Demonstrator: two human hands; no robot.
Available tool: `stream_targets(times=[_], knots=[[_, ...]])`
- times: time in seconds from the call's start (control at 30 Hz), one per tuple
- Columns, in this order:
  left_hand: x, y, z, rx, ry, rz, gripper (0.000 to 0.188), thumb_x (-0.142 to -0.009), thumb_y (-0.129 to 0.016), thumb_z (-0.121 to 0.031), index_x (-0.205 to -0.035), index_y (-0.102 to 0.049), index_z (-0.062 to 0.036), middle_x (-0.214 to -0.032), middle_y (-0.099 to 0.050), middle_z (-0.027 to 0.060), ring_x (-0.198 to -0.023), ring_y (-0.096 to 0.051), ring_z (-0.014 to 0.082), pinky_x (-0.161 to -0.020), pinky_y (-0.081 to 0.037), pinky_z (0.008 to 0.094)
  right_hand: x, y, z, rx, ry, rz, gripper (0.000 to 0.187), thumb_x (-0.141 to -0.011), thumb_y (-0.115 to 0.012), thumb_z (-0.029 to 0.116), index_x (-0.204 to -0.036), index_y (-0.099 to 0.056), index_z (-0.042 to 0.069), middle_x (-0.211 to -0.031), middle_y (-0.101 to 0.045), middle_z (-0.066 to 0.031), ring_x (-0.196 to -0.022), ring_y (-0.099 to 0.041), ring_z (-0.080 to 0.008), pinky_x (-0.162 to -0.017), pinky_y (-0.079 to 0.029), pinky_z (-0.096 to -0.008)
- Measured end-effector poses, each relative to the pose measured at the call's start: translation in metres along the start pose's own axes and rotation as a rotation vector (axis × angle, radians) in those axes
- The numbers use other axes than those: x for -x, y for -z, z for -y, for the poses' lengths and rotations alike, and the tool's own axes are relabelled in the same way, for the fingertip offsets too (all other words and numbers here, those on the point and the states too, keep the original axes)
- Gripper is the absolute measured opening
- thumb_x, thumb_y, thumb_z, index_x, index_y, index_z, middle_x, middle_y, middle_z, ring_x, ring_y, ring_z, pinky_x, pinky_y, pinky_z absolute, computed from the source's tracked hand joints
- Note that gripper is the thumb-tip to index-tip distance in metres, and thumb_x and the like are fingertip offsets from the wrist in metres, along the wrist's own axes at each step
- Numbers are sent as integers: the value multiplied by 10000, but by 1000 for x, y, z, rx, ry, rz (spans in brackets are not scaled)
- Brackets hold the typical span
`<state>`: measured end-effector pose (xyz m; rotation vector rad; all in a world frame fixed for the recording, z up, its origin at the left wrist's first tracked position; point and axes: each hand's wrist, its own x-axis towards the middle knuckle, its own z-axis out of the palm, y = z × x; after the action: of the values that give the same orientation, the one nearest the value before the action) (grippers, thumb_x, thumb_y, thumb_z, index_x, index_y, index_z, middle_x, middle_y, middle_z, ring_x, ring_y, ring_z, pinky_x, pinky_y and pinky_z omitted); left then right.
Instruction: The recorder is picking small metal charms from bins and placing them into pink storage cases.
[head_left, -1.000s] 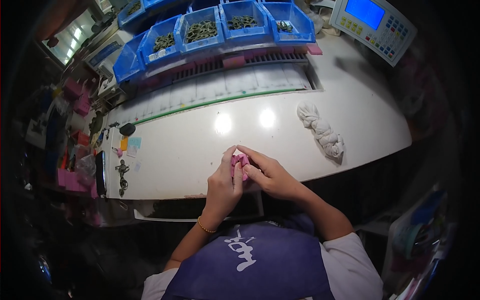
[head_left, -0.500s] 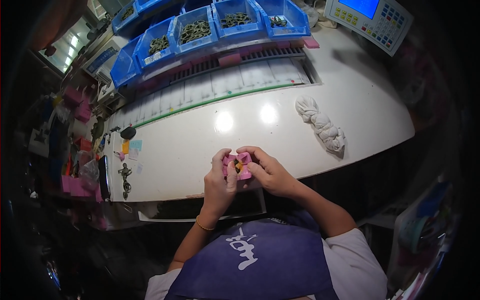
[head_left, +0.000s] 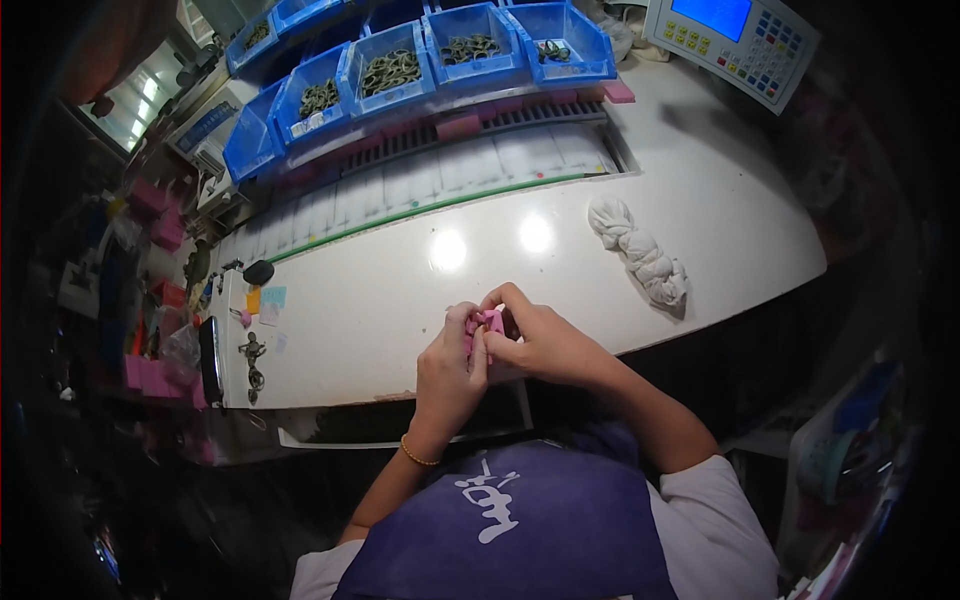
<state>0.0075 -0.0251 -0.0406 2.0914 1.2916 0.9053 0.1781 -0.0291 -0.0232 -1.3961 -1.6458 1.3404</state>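
Both hands meet over the near edge of the white bench around a small pink rubber mould (head_left: 495,321). My left hand (head_left: 452,357) is closed on its left side, thumb and fingertips pressed against it. From the right, my right hand (head_left: 530,338) grips the other side, with its index finger curled over the top and its thumb in front. The fingers cover most of the mould, so its inside is largely hidden.
A twisted white cloth (head_left: 640,252) lies on the bench (head_left: 380,320) to the right. Blue bins (head_left: 385,72) of greenish rings stand at the back, beside a keypad console (head_left: 735,40). At the left lie a dark metal piece (head_left: 252,365), a black mouse-like object (head_left: 258,272) and paper notes (head_left: 272,297).
The fingers have closed further over the mould, which has turned and shifted slightly right. The dark and yellowish bits that showed inside it are now mostly covered.
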Motion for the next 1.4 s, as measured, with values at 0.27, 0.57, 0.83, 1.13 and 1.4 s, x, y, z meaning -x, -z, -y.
stream_targets(times=[0.27, 0.57, 0.83, 1.13, 1.4], knots=[[3, -4, 15, 72, -8, -53, 264, -975, -582, -97, -1220, -507, -38, -908, -687, 212, -788, -717, 355, -670, -548, 414, -6, 7, -16, -47, -3, 82, 329, -970, -562, 170, -1244, -438, 37, -1005, -676, -157, -886, -661, -210, -770, -508, -341], [8, 12, 22, 394, 359, 60, 314, -1067, -467, -238, -1277, -492, -5, -961, -652, 128, -798, -665, 204, -697, -543, 339, 17, 1, -50, -91, 162, -246, 543, -977, -569, 75, -1481, -369, 71, -1147, -558, -166, -926, -613, -267, -893, -490, -398], [6, 3, 27, 320, 125, -53, 375, -1087, -368, -259, -1300, -501, 19, -1002, -657, 198, -902, -657, 258, -844, -503, 351, 21, -15, -22, 429, 328, -402, 408, -887, -594, -10, -1281, -522, 63, -1071, -522, -159, -940, -604, -359, -827, -514, -429], [-7, -15, -4, 235, 53, -50, 361, -1064, -406, -221, -1322, -528, 1, -804, -679, 182, -660, -683, 287, -623, -522, 388, 26, -3, -35, 207, 316, -290, 261, -978, -604, 182, -1166, -500, 35, -1015, -547, -187, -944, -598, -391, -796, -494, -460], [-12, -33, -17, 155, 55, 8, 364, -1072, -387, -219, -1335, -509, 1, -741, -634, 117, -626, -613, 199, -602, -485, 344, 22, -15, -44, 265, 292, -462, 178, -960, -596, 152, -1016, -530, -3, -967, -532, -191, -862, -587, -380, -760, -493, -457]])
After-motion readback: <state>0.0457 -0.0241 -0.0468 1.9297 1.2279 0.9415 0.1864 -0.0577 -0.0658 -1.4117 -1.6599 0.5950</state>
